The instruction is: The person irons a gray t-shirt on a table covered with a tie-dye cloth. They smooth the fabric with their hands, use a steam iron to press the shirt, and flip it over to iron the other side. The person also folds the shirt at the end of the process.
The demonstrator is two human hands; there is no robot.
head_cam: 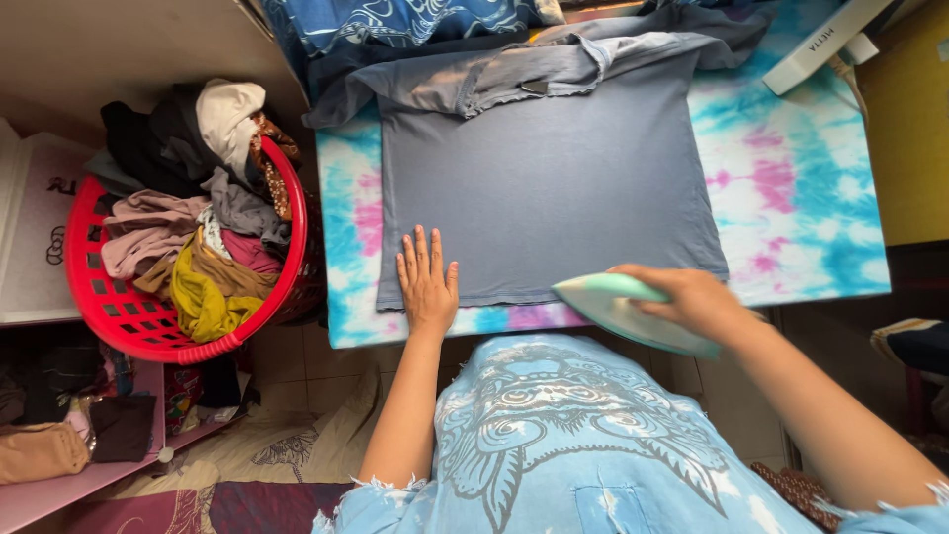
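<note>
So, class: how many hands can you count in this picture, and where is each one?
2. The left hand lies flat on the grey T-shirt near its hem; the right hand grips the green iron at the hem's right.

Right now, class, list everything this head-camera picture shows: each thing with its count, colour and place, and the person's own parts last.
T-shirt: one, grey, spread flat on the board, top part folded over.
Ironing board cover: one, tie-dye turquoise, pink and white, centre.
Iron: one, pale green, at the shirt's lower right hem.
Laundry basket: one, red, left of the board, heaped with mixed clothes.
Box: one, white, top right corner.
Patterned cloth: one, blue, beyond the board.
Left hand: flat, pressing the shirt's lower left hem.
Right hand: gripping the iron.
</note>
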